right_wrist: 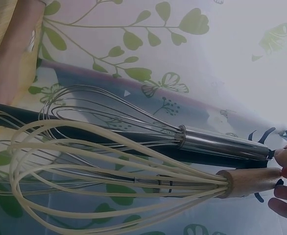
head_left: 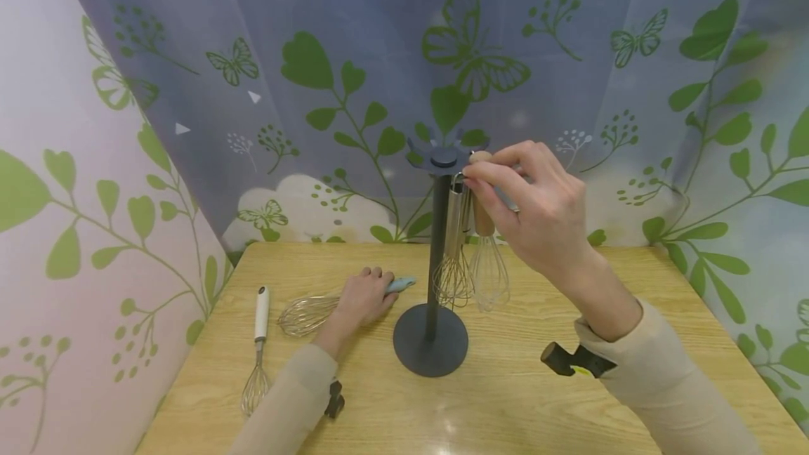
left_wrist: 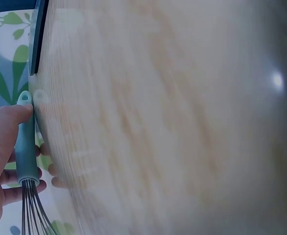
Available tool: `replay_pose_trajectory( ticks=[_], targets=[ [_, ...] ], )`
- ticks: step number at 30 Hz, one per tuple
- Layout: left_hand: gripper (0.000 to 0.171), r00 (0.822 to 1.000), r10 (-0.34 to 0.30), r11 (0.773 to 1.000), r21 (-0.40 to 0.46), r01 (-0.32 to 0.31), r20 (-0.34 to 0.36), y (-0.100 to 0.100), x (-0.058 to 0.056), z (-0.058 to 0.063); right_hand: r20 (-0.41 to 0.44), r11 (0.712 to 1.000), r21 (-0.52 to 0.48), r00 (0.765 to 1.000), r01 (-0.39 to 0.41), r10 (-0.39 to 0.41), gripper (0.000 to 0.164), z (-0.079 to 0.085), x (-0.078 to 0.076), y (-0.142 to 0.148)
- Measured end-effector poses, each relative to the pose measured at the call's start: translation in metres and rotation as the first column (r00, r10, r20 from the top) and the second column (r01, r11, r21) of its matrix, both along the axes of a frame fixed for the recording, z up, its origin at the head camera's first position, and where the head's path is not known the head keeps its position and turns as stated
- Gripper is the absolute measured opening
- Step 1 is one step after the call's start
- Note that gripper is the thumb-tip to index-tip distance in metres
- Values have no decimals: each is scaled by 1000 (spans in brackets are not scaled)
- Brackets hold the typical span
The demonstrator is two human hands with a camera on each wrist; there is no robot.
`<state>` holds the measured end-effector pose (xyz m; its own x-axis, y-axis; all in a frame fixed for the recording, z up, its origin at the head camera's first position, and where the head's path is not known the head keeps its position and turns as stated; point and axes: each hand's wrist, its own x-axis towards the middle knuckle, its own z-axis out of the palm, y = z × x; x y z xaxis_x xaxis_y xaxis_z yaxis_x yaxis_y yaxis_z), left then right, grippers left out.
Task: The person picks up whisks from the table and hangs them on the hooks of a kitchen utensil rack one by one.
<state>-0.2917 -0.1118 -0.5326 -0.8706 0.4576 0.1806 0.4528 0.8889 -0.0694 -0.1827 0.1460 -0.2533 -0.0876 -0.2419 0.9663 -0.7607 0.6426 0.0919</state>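
Note:
A dark grey hanging stand (head_left: 431,350) rises from a round base and has hooks at its top. My right hand (head_left: 543,202) is up at those hooks, its thumb and fingertips pinching the hanging loop of a steel-handled whisk (head_left: 453,223). Beside it hangs a wooden-handled whisk (right_wrist: 249,183) with cream wires, close to my fingers. Another whisk (right_wrist: 146,182) hangs partly hidden behind it. Left of the base, my left hand (head_left: 362,300) grips a blue-handled whisk (left_wrist: 26,147) low over the table, its wire head pointing left.
A white-handled whisk (head_left: 262,314) lies at the table's left side. The wooden table (head_left: 524,413) backs onto a patterned curtain (head_left: 379,12), with more patterned cloth at both sides. Dark wrist devices (head_left: 578,360) are strapped at the sleeves.

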Motion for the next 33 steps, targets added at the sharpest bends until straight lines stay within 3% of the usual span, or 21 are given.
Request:
replay_pose_trajectory(
  ticks=[15, 23, 33],
  targets=[
    [35, 1000, -16, 1000, -27, 16, 2, 1, 1, 1, 6, 1000, 7, 1000, 3, -3, 24, 0, 1, 2],
    [35, 999, -19, 1000, 1, 19, 40, -1, 3, 11, 7, 1000, 6, 1000, 3, -3, 24, 0, 1, 1],
    [36, 999, -19, 999, 47, 17, 30, -3, 1, 20, -7, 1000, 4, 1000, 0, 0, 25, 0, 0, 1]
  ],
)
